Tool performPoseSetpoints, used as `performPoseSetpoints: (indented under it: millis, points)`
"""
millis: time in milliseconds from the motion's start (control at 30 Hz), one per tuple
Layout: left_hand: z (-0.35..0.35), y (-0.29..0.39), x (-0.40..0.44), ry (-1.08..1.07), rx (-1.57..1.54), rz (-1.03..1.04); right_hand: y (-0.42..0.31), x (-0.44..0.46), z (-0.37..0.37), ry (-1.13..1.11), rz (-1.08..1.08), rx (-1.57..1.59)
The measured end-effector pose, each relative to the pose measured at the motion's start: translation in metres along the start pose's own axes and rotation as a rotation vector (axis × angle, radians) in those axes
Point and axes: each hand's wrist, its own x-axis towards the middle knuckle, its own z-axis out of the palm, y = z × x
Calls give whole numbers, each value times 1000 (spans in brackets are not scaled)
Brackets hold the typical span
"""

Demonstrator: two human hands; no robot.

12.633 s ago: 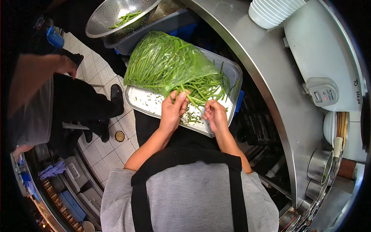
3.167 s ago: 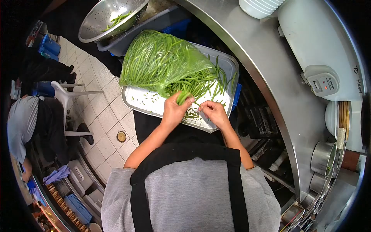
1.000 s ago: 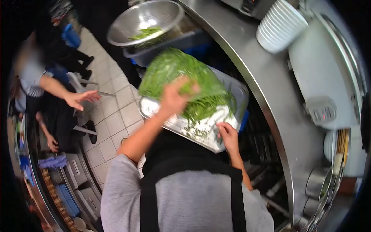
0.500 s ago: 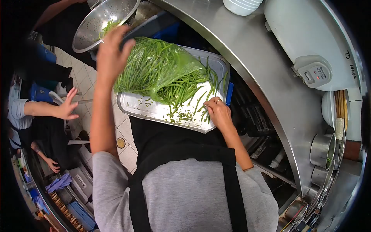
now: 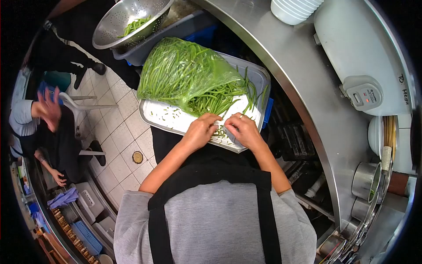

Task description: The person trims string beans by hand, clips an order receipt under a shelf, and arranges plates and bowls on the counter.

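Over the near edge of a metal tray (image 5: 163,125), my left hand (image 5: 202,131) and my right hand (image 5: 246,131) are close together with fingers pinched. A thin green bean shows between their fingertips, mostly hidden by the fingers. A ring is on my right hand. Just beyond my hands, loose green beans (image 5: 215,99) spill from the mouth of a clear plastic bag (image 5: 187,70) packed with more beans. Small cut-off bean ends (image 5: 169,115) are scattered on the tray's bright bottom.
A colander (image 5: 107,33) with some beans rests at a grey tub (image 5: 132,55). On the right curves a steel counter (image 5: 299,75) with a rice cooker (image 5: 365,94) and stacked white bowls (image 5: 292,11). To the left, another person's raised hand (image 5: 49,110) shows near a white chair (image 5: 83,103).
My left hand has come back from the colander to meet my right hand over the tray. The other person's raised hand has moved left. The view has shifted slightly.
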Motion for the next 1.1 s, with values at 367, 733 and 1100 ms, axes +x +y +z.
performPoseSetpoints:
  millis: [367,733,1100]
  points:
    - [6,16,7,-32,-176,-126,-10,3,-21,174,-125,-144]
    - [8,-1,10,16,-901,-337,10,-6,19,15,655,851]
    - [5,5,11,250,-1025,-253,12,-9,0,-198,716,903]
